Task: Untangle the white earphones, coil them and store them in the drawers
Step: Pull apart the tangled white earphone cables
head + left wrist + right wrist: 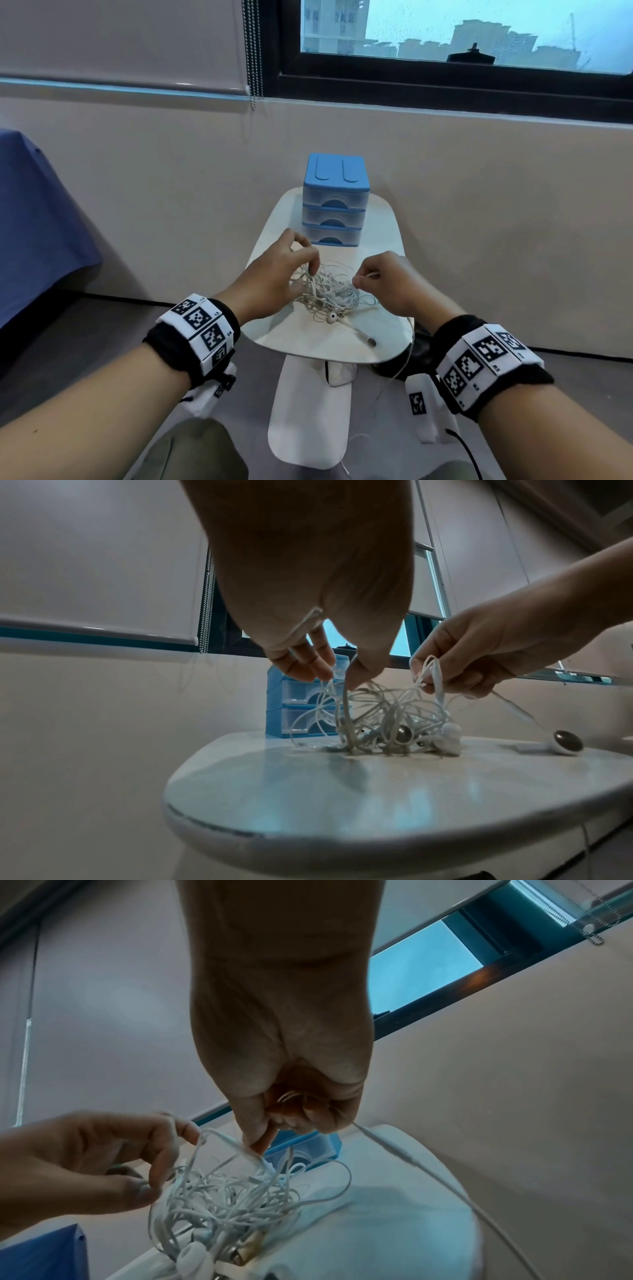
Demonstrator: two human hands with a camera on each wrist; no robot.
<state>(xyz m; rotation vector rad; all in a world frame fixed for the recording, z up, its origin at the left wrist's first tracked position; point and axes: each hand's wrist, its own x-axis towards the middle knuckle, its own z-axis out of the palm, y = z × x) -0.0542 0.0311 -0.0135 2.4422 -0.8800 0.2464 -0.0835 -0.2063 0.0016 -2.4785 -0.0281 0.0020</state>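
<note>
Thin white earphones (329,291) heaped in a knotted tangle mid tabletop (308,339), glossy and rounded. Left hand (274,274) pinching a cord loop; right hand (387,281) curled, pinching another. Behind, touching nothing: boxy blue drawers (334,202), translucent fronts, all closed.

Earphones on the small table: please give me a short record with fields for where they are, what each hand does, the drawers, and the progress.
earphones: tangled white pile on the table, one cable hanging over its right edge
left hand: pinches a cable on the pile's left side
right hand: pinches cable loops on the pile's right side
drawers: blue unit of three behind the pile, all closed
progress: untangling under way, nothing coiled or stored yet
</note>
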